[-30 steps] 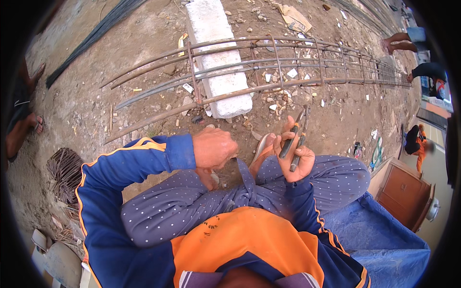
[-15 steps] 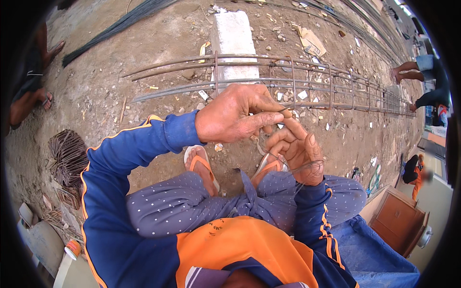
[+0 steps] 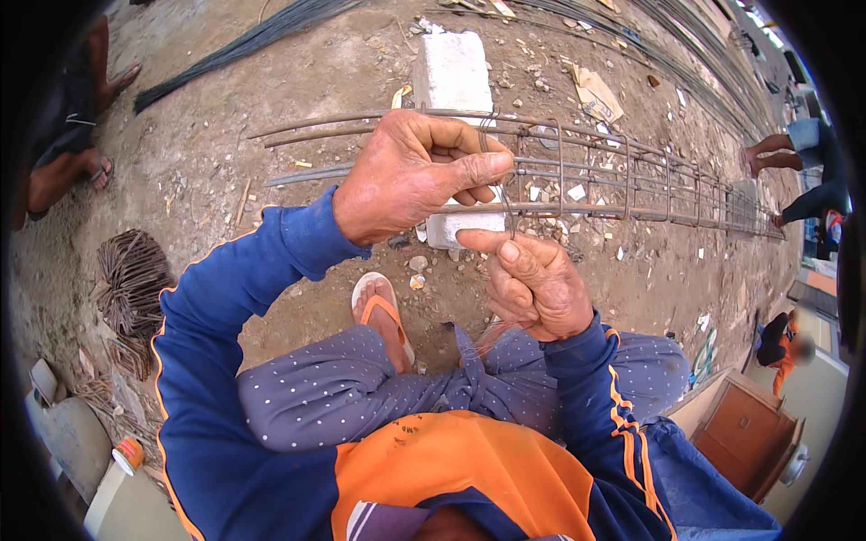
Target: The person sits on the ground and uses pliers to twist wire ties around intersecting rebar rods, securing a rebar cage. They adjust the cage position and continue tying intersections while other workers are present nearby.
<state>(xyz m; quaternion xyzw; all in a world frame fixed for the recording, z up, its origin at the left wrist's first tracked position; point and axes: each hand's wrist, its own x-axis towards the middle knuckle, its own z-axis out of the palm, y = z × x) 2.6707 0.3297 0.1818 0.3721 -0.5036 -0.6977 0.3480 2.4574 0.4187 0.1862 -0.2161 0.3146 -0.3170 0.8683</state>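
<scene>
My left hand (image 3: 422,176) is over the near bars of a long steel rebar cage (image 3: 631,215), thumb and fingers pinched on a thin tie wire (image 3: 511,206). Loops of that wire rise past the fingertips by the cage's upper bars. Below and to the right, my right hand (image 3: 541,287) is closed on the lower part of the wire, index finger stretched to the left. Loose wire strands trail beneath the right palm. A white block (image 3: 453,72) stands under the cage's left end, partly hidden by my left hand.
A bundle of bent steel stirrups (image 3: 133,281) lies on the dirt at left. Long thin rods (image 3: 244,52) are spread at the far left, more at the far right. One person's legs (image 3: 68,171) show at left, another's (image 3: 785,162) at right. A brown cabinet (image 3: 744,419) stands lower right.
Both hands have shifted left, the left one up toward the cage bars. My right hand has turned from a loosely curled palm-up pose to a pinch, and the wire now stretches between the hands.
</scene>
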